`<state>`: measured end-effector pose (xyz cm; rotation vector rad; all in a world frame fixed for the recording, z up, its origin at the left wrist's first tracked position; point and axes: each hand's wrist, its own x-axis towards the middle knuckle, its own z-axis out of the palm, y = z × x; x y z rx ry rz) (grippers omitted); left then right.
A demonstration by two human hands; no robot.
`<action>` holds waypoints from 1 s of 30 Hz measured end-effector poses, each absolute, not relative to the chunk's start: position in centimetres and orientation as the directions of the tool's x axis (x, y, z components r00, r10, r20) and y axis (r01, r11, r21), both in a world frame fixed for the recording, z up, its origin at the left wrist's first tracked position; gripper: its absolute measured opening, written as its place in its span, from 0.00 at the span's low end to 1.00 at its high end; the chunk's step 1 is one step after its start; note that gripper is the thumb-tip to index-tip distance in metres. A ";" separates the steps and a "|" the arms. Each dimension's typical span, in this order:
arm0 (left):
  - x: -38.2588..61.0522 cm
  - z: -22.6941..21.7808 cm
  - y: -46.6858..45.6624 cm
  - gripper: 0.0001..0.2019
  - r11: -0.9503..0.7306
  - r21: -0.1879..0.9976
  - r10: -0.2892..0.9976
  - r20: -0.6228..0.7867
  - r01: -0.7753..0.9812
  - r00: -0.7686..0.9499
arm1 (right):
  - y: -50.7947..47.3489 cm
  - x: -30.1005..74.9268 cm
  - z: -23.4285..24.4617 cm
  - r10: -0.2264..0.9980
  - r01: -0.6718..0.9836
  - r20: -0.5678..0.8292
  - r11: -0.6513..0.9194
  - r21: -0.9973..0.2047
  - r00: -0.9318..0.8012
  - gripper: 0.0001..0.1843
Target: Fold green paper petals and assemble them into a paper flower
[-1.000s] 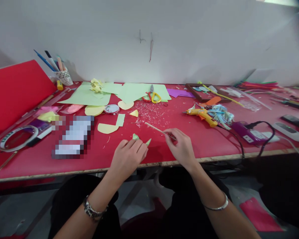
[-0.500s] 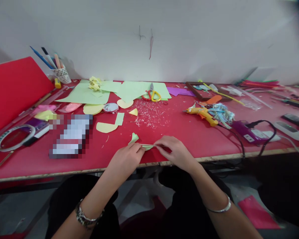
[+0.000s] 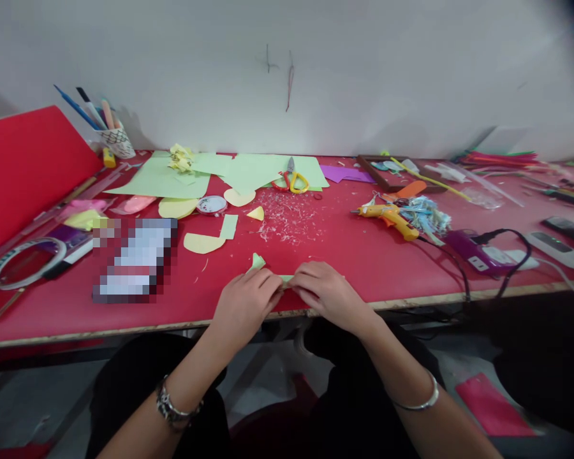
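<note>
A narrow strip of light green paper (image 3: 286,279) spans the gap between my two hands near the table's front edge; most of it is hidden under the fingers. My left hand (image 3: 249,294) is closed on its left end, and my right hand (image 3: 326,290) pinches the right end. Just beyond the left knuckles lies a small folded piece of green paper (image 3: 256,262). Farther up are a cream paper cut-out (image 3: 203,243), a small green rectangle (image 3: 228,227) and a yellow paper wedge (image 3: 256,214).
Paper shreds (image 3: 291,220) litter the red tabletop (image 3: 316,248). Scissors (image 3: 294,178) lie on green sheets (image 3: 258,171) at the back. A yellow glue gun (image 3: 387,218) and purple power strip (image 3: 478,252) with cables are right. A phone (image 3: 136,261) and tape roll (image 3: 29,262) are left.
Both hands have drawn closer together along the green paper strip, and less of it shows between them. The fingers are more bent over it.
</note>
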<state>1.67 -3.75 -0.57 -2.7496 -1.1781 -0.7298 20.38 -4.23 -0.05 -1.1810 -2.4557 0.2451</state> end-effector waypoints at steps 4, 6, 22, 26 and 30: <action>1.5 -0.8 -3.6 0.04 -0.639 0.338 0.768 0.326 0.691 0.551 | -4.2 20.3 0.1 0.785 0.683 0.272 0.619 -0.387 -0.557 0.08; 1.6 -0.6 -3.5 0.04 -0.594 0.411 0.804 0.270 0.692 0.529 | -4.3 20.2 0.2 0.792 0.675 0.264 0.609 -0.417 -0.551 0.06; 1.5 0.3 -2.3 0.08 -0.642 0.511 0.724 0.159 0.572 0.671 | -4.9 19.6 0.4 0.825 0.695 0.255 0.562 -0.448 -0.503 0.08; 1.7 0.4 -2.7 0.07 -0.640 0.297 0.767 0.184 0.709 0.615 | -4.8 19.6 0.4 0.811 0.689 0.245 0.582 -0.432 -0.531 0.08; 1.8 0.3 -3.0 0.07 -0.668 0.191 0.742 0.241 0.719 0.626 | -4.7 19.8 0.3 0.803 0.665 0.247 0.590 -0.458 -0.543 0.08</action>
